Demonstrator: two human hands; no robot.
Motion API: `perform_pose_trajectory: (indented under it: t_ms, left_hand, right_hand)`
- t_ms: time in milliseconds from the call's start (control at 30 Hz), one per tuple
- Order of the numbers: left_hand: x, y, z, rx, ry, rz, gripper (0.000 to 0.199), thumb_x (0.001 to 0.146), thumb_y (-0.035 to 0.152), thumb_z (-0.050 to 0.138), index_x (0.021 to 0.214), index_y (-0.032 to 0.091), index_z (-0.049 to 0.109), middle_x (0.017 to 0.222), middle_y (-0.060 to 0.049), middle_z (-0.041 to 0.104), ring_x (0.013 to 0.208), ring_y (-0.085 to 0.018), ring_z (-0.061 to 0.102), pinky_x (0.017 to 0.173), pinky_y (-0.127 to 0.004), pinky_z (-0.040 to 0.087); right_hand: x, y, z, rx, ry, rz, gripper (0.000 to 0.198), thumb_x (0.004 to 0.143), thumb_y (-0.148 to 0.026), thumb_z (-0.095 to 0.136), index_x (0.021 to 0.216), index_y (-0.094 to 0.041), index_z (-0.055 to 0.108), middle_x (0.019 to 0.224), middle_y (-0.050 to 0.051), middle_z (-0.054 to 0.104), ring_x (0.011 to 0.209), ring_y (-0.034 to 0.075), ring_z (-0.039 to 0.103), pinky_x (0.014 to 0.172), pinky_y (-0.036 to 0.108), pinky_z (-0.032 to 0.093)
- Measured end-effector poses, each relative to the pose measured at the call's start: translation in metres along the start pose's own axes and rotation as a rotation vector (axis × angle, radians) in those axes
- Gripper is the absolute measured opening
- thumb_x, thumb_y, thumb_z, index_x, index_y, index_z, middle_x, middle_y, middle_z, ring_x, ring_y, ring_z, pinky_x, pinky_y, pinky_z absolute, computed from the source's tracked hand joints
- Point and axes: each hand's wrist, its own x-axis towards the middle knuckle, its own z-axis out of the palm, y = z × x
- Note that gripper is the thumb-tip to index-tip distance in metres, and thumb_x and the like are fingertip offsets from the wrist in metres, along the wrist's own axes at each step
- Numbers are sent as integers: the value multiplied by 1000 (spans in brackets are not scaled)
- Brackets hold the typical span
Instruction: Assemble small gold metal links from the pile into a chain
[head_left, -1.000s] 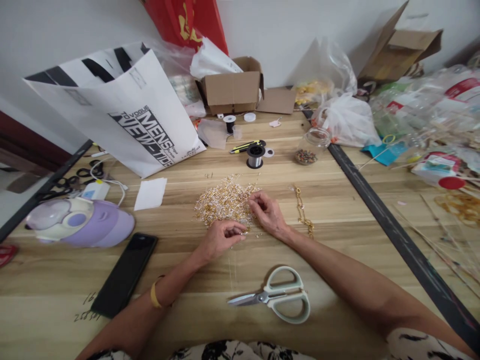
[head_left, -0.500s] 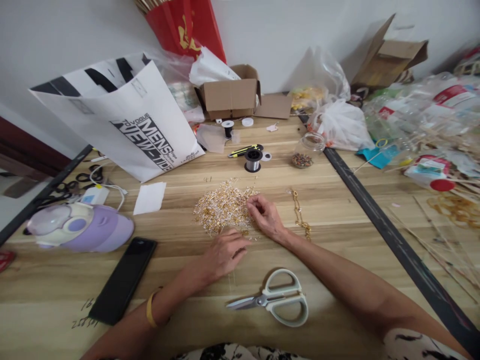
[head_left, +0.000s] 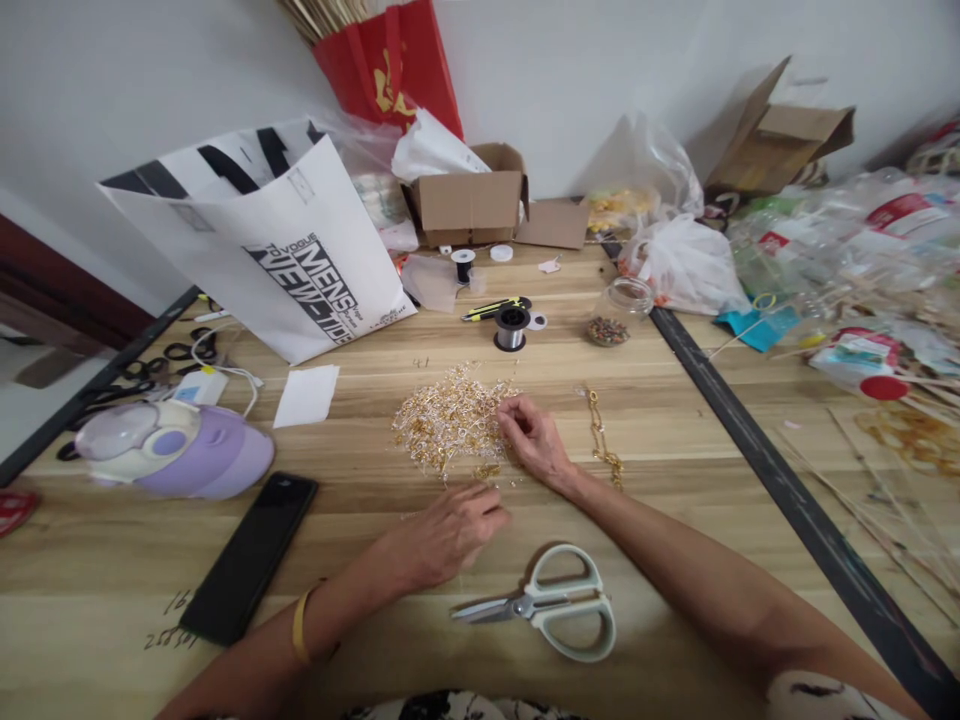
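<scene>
A loose heap of small gold and clear beads (head_left: 446,420) lies on the wooden table (head_left: 360,640). At the heap's right edge rests my right hand (head_left: 534,440), its fingers curled and thumb pressed in; whatever it pinches is too small to make out. Just in front of the heap, my left hand (head_left: 454,530) is palm down with fingers bent together, and their tips are partly hidden. A few gold pieces (head_left: 486,470) lie between the hands. Right of my right hand stretches a gold chain (head_left: 597,430). Scissors with pale handles (head_left: 546,605) lie nearer to me.
Behind the heap are a wire spool (head_left: 511,328), a yellow-black cutter (head_left: 491,309) and a clear jar of beads (head_left: 609,328). On the left lie a phone (head_left: 251,560), a purple device (head_left: 180,450) and a white paper bag (head_left: 300,260). Plastic bottles (head_left: 840,215) crowd the right.
My left hand has drawn slightly away from the heap towards me, uncovering gold pieces. My right hand stays at the heap's edge. The view has shifted a little.
</scene>
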Motion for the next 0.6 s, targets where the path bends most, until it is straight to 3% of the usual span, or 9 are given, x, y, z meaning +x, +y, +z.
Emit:
perform_pose_trajectory:
  t_ms: [233, 433, 600]
  left_hand:
    - [3, -13, -1, -312, 41, -63, 14, 85, 18, 54, 92, 15, 66, 83, -5, 67, 74, -15, 60, 67, -24, 43]
    - [7, -31, -12, -838, 98, -305, 18, 81, 26, 58, 76, 11, 67, 63, -4, 66, 51, -10, 56, 49, -18, 42]
    - [7, -55, -5, -992, 406, -444, 25, 80, 35, 60, 74, 11, 62, 57, 0, 60, 48, -7, 52, 47, -17, 43]
  right_hand:
    - [-1, 0, 0, 0, -22, -4, 15, 88, -33, 49, 84, -18, 53, 63, -2, 49, 54, 11, 42, 49, 22, 34]
    - [-3, -1, 0, -12, -24, -14, 14, 87, -30, 50, 85, -17, 53, 65, -2, 50, 54, 10, 44, 49, 22, 35]
    - [-3, 0, 1, -31, -26, -5, 15, 87, -31, 50, 85, -17, 54, 63, -2, 49, 53, 10, 43, 48, 21, 34]
